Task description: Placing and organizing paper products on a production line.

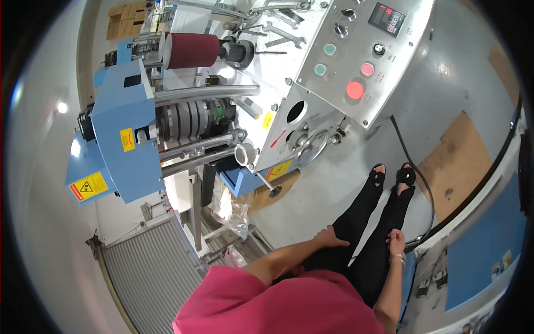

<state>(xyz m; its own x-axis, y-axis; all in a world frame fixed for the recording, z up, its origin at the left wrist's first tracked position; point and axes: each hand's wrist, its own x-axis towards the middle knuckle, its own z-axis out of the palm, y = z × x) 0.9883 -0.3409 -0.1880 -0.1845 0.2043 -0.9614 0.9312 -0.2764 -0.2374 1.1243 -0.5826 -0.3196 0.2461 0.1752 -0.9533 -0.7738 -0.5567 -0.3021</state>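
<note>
My left hand (332,238) rests on my left thigh, laid over the black trousers (322,257). Its thumb stretches toward the inner leg, and I see nothing held in it. On the right, my right hand (396,241) lies at my other thigh with fingers curled inward and no object showing in them. A bracelet (398,258) circles that wrist. Both hands are apart from the machine. Ahead of them stands its metal control panel (356,53), with a large red button (355,90), green buttons and a small display. A handwheel (312,148) sits below it.
Left of me, the blue-housed machine (122,106) carries a dark red roller (192,50) and metal bars. Wrenches (283,34) lie on its top. A black cable (414,167) crosses the floor beside my feet, near a cardboard sheet (459,161). A roller shutter (150,273) stands at lower left.
</note>
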